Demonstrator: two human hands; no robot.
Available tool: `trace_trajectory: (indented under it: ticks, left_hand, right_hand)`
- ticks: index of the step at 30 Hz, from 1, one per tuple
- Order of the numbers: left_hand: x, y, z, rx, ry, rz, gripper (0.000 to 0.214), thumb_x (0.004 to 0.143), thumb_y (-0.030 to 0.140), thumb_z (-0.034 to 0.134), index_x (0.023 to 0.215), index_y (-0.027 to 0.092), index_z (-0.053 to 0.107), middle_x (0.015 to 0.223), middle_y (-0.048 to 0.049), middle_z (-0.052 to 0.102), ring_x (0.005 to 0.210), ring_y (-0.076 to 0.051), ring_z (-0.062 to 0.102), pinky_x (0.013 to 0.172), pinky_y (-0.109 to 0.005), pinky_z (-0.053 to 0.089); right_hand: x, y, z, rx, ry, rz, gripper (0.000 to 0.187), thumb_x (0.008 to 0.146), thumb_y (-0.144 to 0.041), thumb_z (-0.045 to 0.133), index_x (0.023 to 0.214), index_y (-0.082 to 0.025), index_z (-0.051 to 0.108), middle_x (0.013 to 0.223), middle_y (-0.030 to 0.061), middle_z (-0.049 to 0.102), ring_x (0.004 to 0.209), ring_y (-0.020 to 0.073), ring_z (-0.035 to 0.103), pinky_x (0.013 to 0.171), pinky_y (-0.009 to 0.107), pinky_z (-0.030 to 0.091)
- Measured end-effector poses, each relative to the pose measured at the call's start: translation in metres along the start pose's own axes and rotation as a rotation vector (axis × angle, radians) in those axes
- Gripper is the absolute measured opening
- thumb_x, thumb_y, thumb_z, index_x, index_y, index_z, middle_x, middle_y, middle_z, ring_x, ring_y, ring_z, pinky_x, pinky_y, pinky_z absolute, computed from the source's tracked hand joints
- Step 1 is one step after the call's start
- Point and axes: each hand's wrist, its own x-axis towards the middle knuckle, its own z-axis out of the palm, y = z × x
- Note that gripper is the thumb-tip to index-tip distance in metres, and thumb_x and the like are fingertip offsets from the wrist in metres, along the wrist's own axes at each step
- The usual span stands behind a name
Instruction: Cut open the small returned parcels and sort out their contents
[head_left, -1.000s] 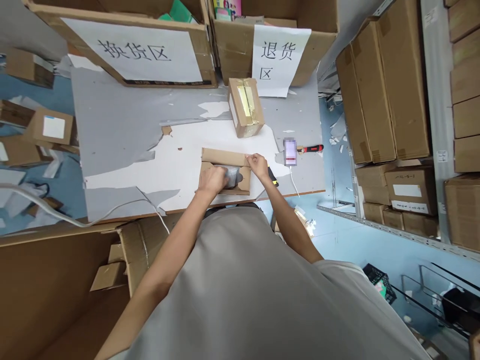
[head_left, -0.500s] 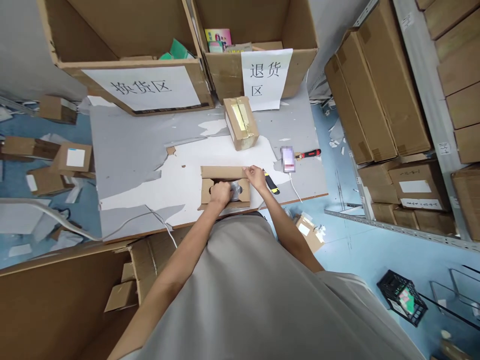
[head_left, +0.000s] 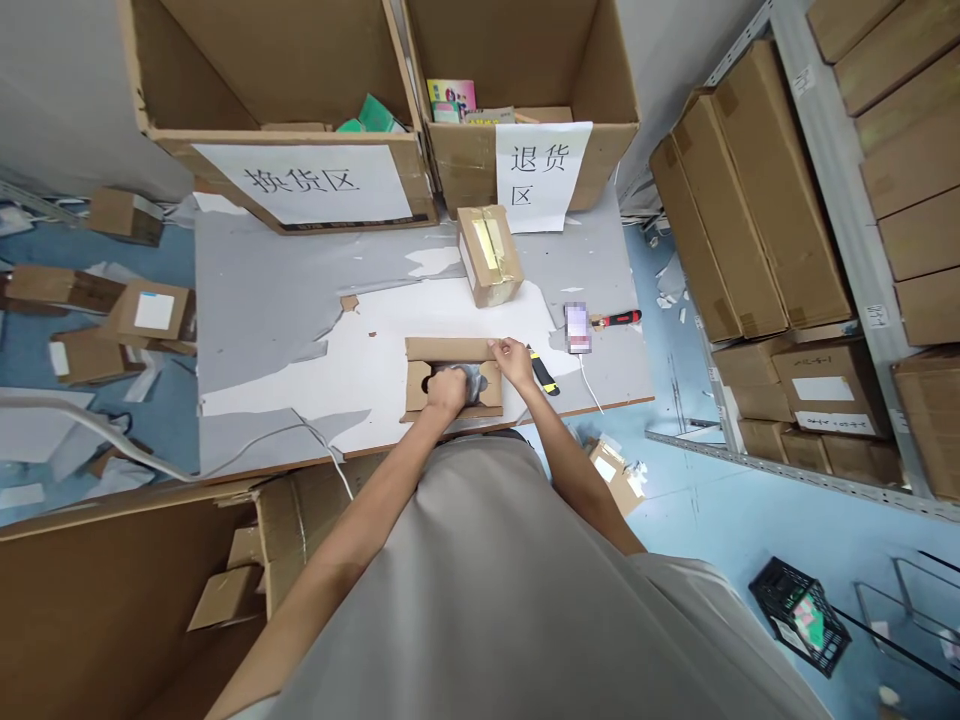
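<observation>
An opened cardboard box [head_left: 417,402] lies near the front edge of the table, its lid flap folded back. Inside it is a greyish, plastic-wrapped item [head_left: 474,384], mostly hidden by my hand and the box's inner flaps. My left hand [head_left: 448,390] is closed over the middle of the box, fingers down in it at the wrapped item; its fingertips are hidden. With thumb and fingers pinched, my right hand [head_left: 513,361] holds the right end of the raised lid flap. Just right of that hand lies a yellow and black utility knife [head_left: 544,371].
A taped carton [head_left: 490,257] sits behind the open box. Two large bins, one with a left sign [head_left: 307,183] and one with a right sign [head_left: 541,170], stand at the back. A phone [head_left: 577,328] on a cable and a red-handled tool [head_left: 621,318] lie right. Shelving [head_left: 795,150] stands farther right.
The camera view has shifted slightly. My left hand has moved a little within the box and more of the wrapped item's dark side shows. My right hand stays at the lid flap.
</observation>
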Motion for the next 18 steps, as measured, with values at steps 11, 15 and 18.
trace_trajectory:
  ticks: [11, 15, 18]
  left_hand:
    - [-0.003, 0.01, -0.001, -0.03, -0.027, 0.008, 0.039, 0.098, 0.027, 0.075, 0.13, 0.012, 0.092, 0.133, -0.0277, 0.086, 0.129, -0.043, 0.082, 0.107, -0.045, 0.065]
    - [-0.012, 0.003, -0.005, -0.036, 0.007, -0.019, 0.042, 0.106, 0.029, 0.066, 0.134, 0.01, 0.091, 0.134, -0.0292, 0.085, 0.131, -0.045, 0.082, 0.108, -0.047, 0.064]
    - [-0.025, -0.005, -0.006, -0.038, 0.032, -0.011, 0.041, 0.108, 0.031, 0.064, 0.13, 0.011, 0.092, 0.131, -0.0285, 0.086, 0.13, -0.044, 0.082, 0.11, -0.047, 0.063]
  right_hand:
    - [-0.011, -0.009, -0.006, -0.03, -0.009, -0.008, 0.048, 0.111, -0.053, 0.076, 0.078, -0.03, 0.049, 0.076, -0.0027, 0.067, 0.085, 0.0216, 0.073, 0.08, 0.027, 0.049]
    - [-0.011, -0.004, -0.007, -0.023, 0.001, -0.014, 0.046, 0.114, -0.049, 0.071, 0.078, -0.03, 0.049, 0.079, -0.0007, 0.07, 0.088, 0.0219, 0.074, 0.08, 0.027, 0.049]
    - [-0.01, 0.0, -0.007, -0.029, -0.001, -0.016, 0.045, 0.115, -0.048, 0.069, 0.079, -0.03, 0.049, 0.082, 0.0004, 0.072, 0.089, 0.0219, 0.075, 0.079, 0.027, 0.049]
